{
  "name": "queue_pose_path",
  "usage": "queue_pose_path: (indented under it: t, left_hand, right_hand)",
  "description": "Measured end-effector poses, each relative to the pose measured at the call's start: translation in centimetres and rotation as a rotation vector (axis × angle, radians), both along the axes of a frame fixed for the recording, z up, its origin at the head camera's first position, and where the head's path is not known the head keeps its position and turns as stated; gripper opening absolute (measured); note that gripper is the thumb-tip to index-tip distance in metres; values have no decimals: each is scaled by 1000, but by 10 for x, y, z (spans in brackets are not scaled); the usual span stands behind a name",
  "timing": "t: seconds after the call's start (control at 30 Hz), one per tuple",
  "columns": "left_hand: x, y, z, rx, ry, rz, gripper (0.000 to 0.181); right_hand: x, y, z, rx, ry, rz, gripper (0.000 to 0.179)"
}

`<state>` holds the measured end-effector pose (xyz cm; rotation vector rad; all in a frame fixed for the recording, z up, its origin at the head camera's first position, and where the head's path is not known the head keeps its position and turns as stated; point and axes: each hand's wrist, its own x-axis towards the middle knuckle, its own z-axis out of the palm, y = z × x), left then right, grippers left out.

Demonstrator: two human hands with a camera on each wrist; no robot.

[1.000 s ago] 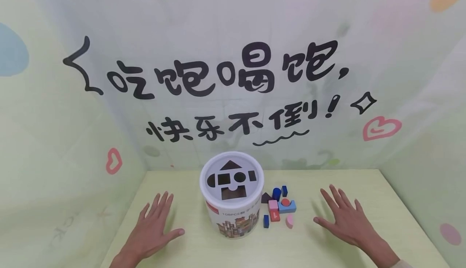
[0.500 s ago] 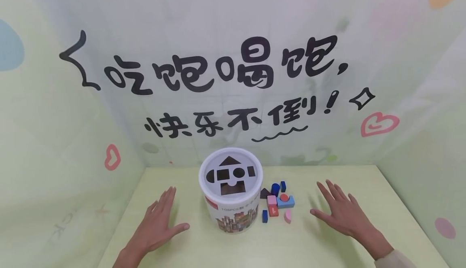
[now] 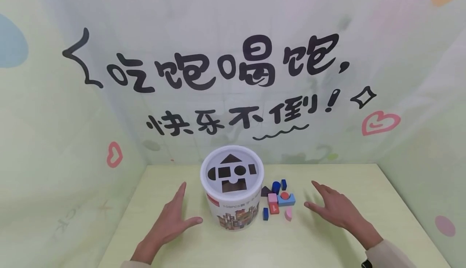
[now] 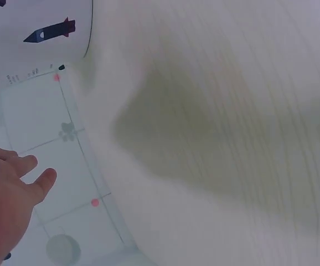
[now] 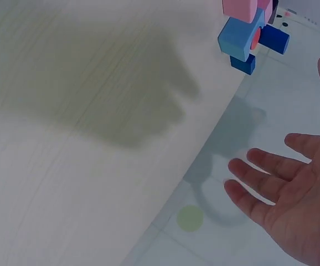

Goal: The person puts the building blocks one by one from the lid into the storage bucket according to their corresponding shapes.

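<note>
Bucket [image 3: 227, 209] is standing upright on the table [image 3: 233, 249] in the head view, between my hands, its lid [image 3: 232, 171] facing up. Blocks [image 3: 280, 200] are lying just beside it, to the right, including a blue cylinder [image 3: 276, 187] and a pink half-round [image 3: 288, 214]; a round red piece [image 3: 284, 195] is sitting in a light-blue block [image 3: 291, 201]. My left hand [image 3: 172, 219] is hovering near the bucket's left side, fingers extended, thumb spread, holding nothing. My right hand [image 3: 335, 208] is hovering beyond the blocks, apart from them, extended and empty.

In the left wrist view, a rocket print [image 4: 50, 31] is showing on the bucket; my left hand is entering at lower left.

In the right wrist view, my right palm is showing, fingers spread, while blocks are appearing at the top.
</note>
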<state>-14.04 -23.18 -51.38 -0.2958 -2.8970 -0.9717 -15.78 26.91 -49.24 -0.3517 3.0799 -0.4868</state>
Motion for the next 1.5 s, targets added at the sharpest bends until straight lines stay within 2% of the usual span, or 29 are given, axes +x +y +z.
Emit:
queue_pose_path:
  t: [0.2,0.43,0.57,0.67,0.77,0.9,1.23,1.5]
  left_hand:
    - [-2,16,-2,250,-111,-13,116]
    - [-4,29,-1,589,-232,-72,115]
    - [-5,34,-1,689,-273,-103,115]
    - [-6,37,-3,703,-285,-121,117]
    - [-7,41,-4,681,-249,-144,122]
    - [-7,49,-4,666,-173,-161,129]
    - [-15,69,-8,713,-28,-217,140]
    - [-14,83,-7,729,1,-166,145]
  right_hand:
    - [-6,-7,4,-137,-160,-37,82]
    - [-10,-12,0,-497,-432,-179,81]
    - [-10,-13,-7,-668,-550,-174,77]
    - [-9,-13,-11,-764,-619,-146,76]
    - [-8,-16,-16,-814,-659,-144,73]
    - [-7,-23,-25,-817,-673,-173,70]
    - [-6,-37,-44,-825,-680,-213,70]
    - [-3,-48,-52,-829,-670,-253,67]
